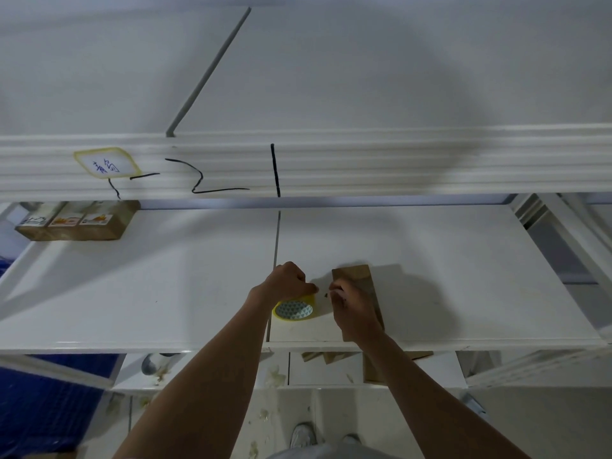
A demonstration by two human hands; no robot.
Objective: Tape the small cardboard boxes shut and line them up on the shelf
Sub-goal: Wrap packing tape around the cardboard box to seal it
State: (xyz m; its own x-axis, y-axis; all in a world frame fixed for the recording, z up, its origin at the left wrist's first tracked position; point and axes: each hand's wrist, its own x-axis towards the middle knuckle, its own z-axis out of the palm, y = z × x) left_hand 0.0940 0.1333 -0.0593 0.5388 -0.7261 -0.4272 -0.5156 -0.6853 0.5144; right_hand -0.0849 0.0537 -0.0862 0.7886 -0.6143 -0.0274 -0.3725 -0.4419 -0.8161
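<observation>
Head view: I count one tape roll (294, 309) gripped under my curled left hand (287, 280), one flat cardboard box (359, 286) beneath my right hand (351, 306), whose fingertips pinch something tiny, and three boxes (77, 221) lined up far-left on the shelf (165, 293).

We see two bare forearms, no sleeves; light grey trousers (298, 453), white sneakers (303, 433) below.

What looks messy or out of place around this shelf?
Black scrawled marker lines run across the front edge of the upper shelf, beside a taped-on handwritten label. Below, the floor is spattered with yellowish blotches. The taped boxes at the back left sit neatly in a row.
</observation>
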